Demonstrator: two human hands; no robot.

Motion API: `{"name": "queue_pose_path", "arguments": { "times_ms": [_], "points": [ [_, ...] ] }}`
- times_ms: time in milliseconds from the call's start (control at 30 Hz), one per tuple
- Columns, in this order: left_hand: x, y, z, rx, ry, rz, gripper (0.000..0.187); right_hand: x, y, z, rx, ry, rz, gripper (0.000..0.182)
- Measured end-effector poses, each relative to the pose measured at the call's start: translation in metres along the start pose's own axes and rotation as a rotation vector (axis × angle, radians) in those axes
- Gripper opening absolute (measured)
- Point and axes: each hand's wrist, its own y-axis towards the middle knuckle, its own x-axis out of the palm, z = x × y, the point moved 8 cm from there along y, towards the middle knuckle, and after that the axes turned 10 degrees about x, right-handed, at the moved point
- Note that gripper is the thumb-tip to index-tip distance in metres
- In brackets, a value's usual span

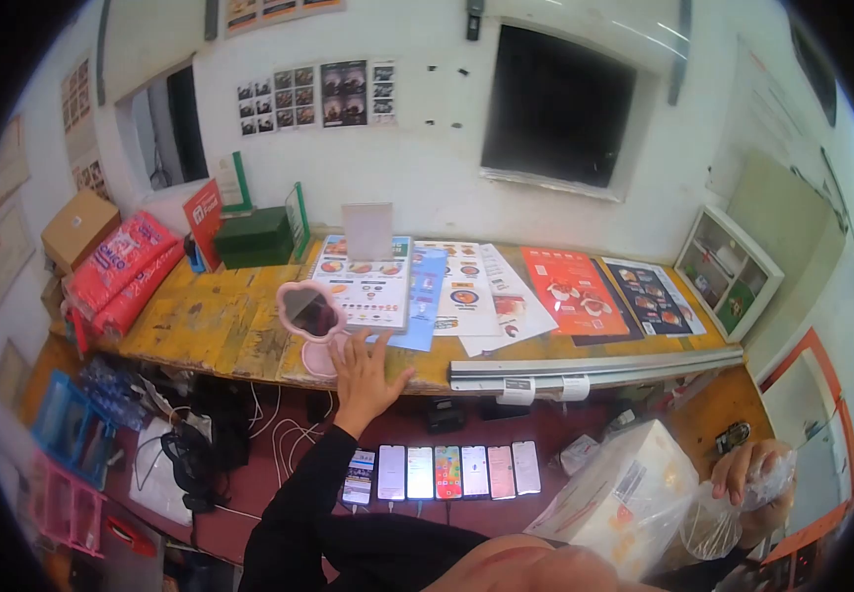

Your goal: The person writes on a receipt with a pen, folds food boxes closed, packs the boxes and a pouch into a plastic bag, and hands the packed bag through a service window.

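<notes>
My left hand (366, 380) reaches over the front edge of the yellow counter, fingers spread, with its fingertips at the base of a pink flower-shaped mirror (310, 310). Whether they touch the base is hard to tell. Beside the mirror lie a menu sheet (363, 286) and a blue sheet (425, 306). At the lower right, my right hand (742, 476) has its fingers closed around the gathered top of a clear plastic bag (708, 528). A white box (629, 493) in clear plastic stands just left of that hand.
Several lit phones (446, 472) lie in a row on the red lower surface. A metal rail (594, 369) runs along the counter's front edge. Pink packages (126, 266), a green box (252, 237) and a white shelf unit (729, 274) stand on the counter; cables (294, 429) hang below.
</notes>
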Motion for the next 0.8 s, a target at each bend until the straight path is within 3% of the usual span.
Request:
{"name": "queue_pose_path", "arguments": {
  "times_ms": [167,367,467,567,700,800],
  "points": [
    [0.000,-0.002,-0.008,0.007,-0.024,0.044,0.068,0.045,0.019,-0.014,-0.045,-0.003,0.134,0.033],
    [0.003,-0.004,-0.021,-0.014,-0.093,0.054,0.064,0.080,0.030,-0.003,0.067,-0.071,0.161,0.030],
    [0.006,-0.004,-0.026,-0.028,-0.146,0.042,0.062,0.101,0.040,-0.003,0.020,-0.014,0.154,0.029],
    [0.003,-0.005,-0.029,-0.033,-0.129,0.042,0.063,0.131,0.056,-0.002,0.019,-0.001,-0.009,0.028],
    [0.008,-0.007,-0.031,-0.034,-0.110,0.078,0.062,0.143,0.049,-0.007,0.055,0.002,0.063,0.027],
    [0.007,-0.008,-0.030,-0.039,-0.128,0.071,0.059,0.142,0.023,-0.029,0.034,0.073,0.244,0.022]
  ]
}}
